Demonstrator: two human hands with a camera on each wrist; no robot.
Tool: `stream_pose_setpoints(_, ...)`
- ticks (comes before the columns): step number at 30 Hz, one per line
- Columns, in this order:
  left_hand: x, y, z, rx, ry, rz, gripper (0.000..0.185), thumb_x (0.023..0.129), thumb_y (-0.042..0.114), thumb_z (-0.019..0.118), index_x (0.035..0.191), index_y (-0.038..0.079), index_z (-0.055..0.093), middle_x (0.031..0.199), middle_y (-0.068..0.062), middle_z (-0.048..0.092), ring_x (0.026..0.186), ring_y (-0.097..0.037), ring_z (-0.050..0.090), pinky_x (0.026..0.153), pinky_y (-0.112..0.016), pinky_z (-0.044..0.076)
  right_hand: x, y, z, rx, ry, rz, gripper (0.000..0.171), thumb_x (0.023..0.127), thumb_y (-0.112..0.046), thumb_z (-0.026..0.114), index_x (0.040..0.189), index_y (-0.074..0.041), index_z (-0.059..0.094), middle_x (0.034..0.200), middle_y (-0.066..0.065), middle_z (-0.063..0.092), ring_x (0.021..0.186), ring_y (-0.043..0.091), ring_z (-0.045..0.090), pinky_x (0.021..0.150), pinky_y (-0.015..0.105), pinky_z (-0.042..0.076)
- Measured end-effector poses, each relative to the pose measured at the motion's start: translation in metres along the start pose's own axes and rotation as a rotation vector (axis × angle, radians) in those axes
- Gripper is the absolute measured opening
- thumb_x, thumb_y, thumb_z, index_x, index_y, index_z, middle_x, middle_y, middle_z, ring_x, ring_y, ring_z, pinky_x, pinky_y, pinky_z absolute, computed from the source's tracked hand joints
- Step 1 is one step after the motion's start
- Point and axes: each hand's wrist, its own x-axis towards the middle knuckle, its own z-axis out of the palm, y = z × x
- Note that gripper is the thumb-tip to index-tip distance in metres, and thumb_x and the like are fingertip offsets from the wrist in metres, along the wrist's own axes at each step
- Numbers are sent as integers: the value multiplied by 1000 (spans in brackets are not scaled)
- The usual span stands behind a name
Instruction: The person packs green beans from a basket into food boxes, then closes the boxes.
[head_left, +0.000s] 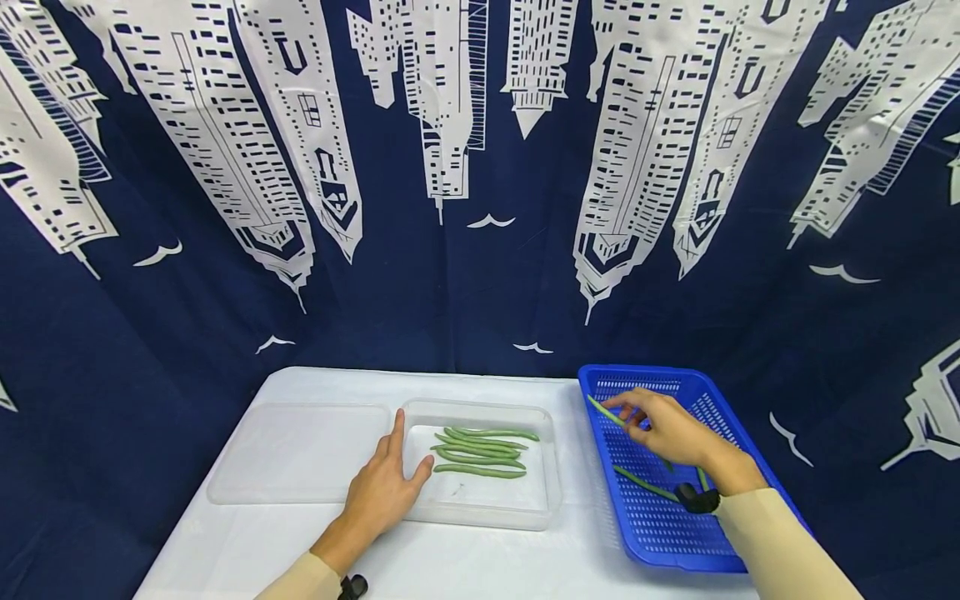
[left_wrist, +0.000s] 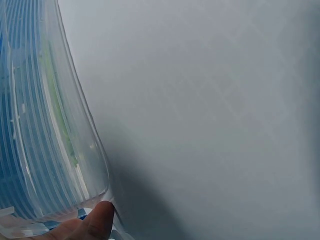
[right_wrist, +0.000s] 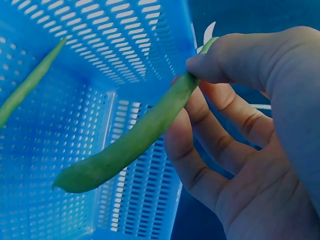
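My right hand pinches a green bean between thumb and fingers, over the blue basket. Below it, a few more beans lie in the basket. My left hand rests at the left rim of a clear plastic container, fingers extended and thumb apart. In the left wrist view, a fingertip shows right at the container's corner. Several green beans lie side by side in the container, roughly parallel, toward its back half.
A flat translucent lid lies on the white table left of the container. Behind the table hangs a dark blue cloth with a white skyline print. The basket's raised walls stand at the table's right side.
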Motion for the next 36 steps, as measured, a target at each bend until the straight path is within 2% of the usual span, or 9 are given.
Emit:
stream_pose_setpoints(4, -1, 0, 0, -2, -4, -3, 99, 115, 55, 67, 188, 10, 18, 164, -28, 63, 135, -50, 77, 96, -64, 67, 4, -8, 2, -3, 4, -30, 46, 100, 7, 78, 141, -12, 81, 115, 1, 77, 102, 15, 74, 90, 43, 69)
stream_pose_setpoints(12, 0, -1, -1, 0, 0, -1, 99, 115, 56, 67, 188, 10, 18, 163, -28, 64, 134, -50, 77, 95, -64, 67, 13, -25, 5, 10, -27, -56, 42, 105, 4, 77, 143, -12, 81, 119, 2, 76, 106, 15, 72, 87, 34, 67)
stream_pose_setpoints(27, 0, -2, -1, -4, 11, 8, 99, 114, 56, 67, 188, 10, 19, 161, -29, 65, 131, -51, 78, 91, -64, 68, 28, -49, 16, -1, -53, -149, 36, 106, 4, 75, 139, -8, 82, 112, 1, 75, 102, 17, 71, 86, 40, 70)
stream_pose_setpoints(36, 1, -2, -2, -8, 18, 17, 99, 114, 55, 68, 187, 8, 20, 159, -29, 66, 129, -51, 79, 91, -63, 68, 38, -63, 24, -30, -71, -217, 37, 105, 4, 73, 140, -7, 81, 111, 2, 78, 99, 12, 72, 84, 34, 66)
